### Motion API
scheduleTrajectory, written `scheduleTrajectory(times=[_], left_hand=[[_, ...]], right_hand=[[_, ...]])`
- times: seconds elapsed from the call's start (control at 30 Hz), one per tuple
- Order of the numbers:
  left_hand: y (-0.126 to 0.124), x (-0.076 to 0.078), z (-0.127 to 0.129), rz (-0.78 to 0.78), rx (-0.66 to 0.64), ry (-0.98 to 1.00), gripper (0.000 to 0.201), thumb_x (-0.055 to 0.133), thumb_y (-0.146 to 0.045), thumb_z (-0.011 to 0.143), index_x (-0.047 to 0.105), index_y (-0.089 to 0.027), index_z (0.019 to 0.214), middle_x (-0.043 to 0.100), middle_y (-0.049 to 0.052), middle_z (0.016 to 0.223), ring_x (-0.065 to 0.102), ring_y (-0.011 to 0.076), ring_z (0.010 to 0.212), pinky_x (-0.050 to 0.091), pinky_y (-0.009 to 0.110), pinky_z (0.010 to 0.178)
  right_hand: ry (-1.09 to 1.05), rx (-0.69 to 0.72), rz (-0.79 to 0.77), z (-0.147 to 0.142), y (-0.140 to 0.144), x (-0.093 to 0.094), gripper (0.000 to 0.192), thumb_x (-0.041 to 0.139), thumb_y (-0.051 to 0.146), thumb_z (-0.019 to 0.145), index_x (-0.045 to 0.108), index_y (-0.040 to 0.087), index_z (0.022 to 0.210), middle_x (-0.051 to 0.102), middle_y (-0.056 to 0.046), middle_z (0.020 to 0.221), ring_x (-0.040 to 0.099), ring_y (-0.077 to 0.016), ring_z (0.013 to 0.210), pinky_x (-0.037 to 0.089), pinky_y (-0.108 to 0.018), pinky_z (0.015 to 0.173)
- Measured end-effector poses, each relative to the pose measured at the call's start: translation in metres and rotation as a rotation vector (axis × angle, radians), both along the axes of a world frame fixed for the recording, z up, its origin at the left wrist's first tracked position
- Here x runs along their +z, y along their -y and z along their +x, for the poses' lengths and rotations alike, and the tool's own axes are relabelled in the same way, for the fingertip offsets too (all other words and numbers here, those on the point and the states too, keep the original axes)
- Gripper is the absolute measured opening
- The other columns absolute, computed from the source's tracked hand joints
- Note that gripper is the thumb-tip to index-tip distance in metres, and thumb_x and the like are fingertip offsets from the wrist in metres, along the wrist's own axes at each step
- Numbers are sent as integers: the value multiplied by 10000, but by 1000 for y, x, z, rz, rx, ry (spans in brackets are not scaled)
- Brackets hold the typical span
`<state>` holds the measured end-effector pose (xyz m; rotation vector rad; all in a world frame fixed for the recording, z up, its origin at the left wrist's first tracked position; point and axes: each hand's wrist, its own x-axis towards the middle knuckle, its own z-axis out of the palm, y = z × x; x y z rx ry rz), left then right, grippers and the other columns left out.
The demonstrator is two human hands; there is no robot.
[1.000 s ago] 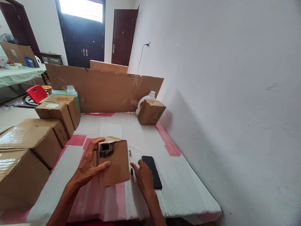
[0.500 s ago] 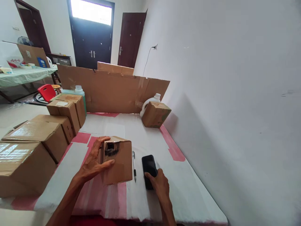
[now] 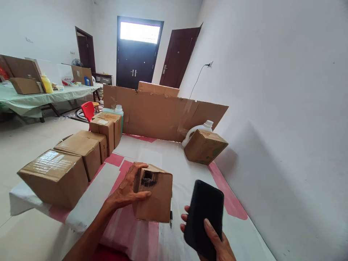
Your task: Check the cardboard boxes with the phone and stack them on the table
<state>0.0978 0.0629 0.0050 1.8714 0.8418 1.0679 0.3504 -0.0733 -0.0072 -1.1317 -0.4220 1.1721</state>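
My left hand (image 3: 126, 188) grips a small cardboard box (image 3: 154, 195) that stands on the table's white and pink cover (image 3: 187, 170); a black scribble marks the box's near face. My right hand (image 3: 214, 241) holds a black phone (image 3: 203, 214) lifted above the table, its dark back towards me. A pen (image 3: 170, 215) lies on the cover just right of the box, mostly hidden behind it.
Several sealed cardboard boxes (image 3: 56, 174) line the table's left edge. A tilted box (image 3: 205, 145) and a white jug (image 3: 199, 128) sit at the back right before a cardboard screen (image 3: 163, 112). A white wall (image 3: 285, 127) runs along the right.
My right hand went from near the pen to the phone, closed on it and raised it off the table. The left hand stayed on the box. The view turned left.
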Motion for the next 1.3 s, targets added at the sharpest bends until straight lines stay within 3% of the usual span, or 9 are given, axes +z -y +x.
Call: scheduleTrajectory(times=[0.17,0.27,0.33,0.47,0.6,0.8,1.0,1.2,1.3], left_hand=[[0,-8,0,89,4,4,719,794,-329,784,472,-278,1424,517,98,1461,494,321,1371,394,526,1183],[-7,-19,1,176,43,38,552,692,-392,866,535,-302,1388,577,97,1421,512,336,1374,390,578,1194],[-11,-25,3,193,71,51,463,624,-420,901,584,-357,1357,628,77,1376,544,349,1350,403,615,1181],[-15,-29,5,171,91,41,520,625,-459,887,588,-420,1404,638,43,1404,564,373,1341,414,643,1176],[-14,-30,2,141,85,54,455,519,-455,954,592,-426,1402,639,26,1405,543,339,1368,391,605,1214],[-17,-38,-1,170,67,107,530,672,-467,879,584,-373,1393,599,48,1439,498,331,1402,356,553,1247],[-17,-34,-1,178,48,114,452,555,-435,957,566,-352,1401,589,61,1438,499,311,1405,375,543,1232],[-12,-25,0,210,38,51,697,786,-444,796,510,-337,1427,550,90,1451,479,350,1405,376,537,1223],[-8,-19,0,167,42,36,738,823,-396,764,497,-305,1419,531,109,1457,470,347,1406,370,517,1220]], right_hand=[[-401,560,87,-72,-12,26,854,572,883,777,785,138,1135,777,-201,1155,776,-337,905,618,-511,851],[-545,816,29,-110,-21,26,787,591,816,830,784,106,1108,803,-184,985,768,-307,796,604,-472,801],[-608,901,15,-126,-24,24,753,587,795,847,791,101,1056,802,-171,893,762,-309,789,597,-466,787],[-647,891,19,-137,-27,21,714,590,787,848,799,119,988,802,-161,886,761,-304,822,586,-457,819],[-615,854,62,-134,-27,24,728,594,775,849,794,96,1017,794,-175,878,759,-321,820,586,-474,805],[-643,731,57,-131,-23,29,652,641,751,834,788,157,1057,798,-150,981,751,-327,927,572,-528,886],[-646,714,74,-128,-20,28,662,644,748,835,786,143,1063,795,-171,1008,755,-337,943,588,-520,853],[-632,677,32,-118,-19,16,675,661,721,845,780,120,1129,801,-177,976,769,-336,904,617,-491,785],[-604,635,27,-115,-18,19,681,676,734,829,778,141,1147,809,-163,971,774,-316,838,626,-482,758]])
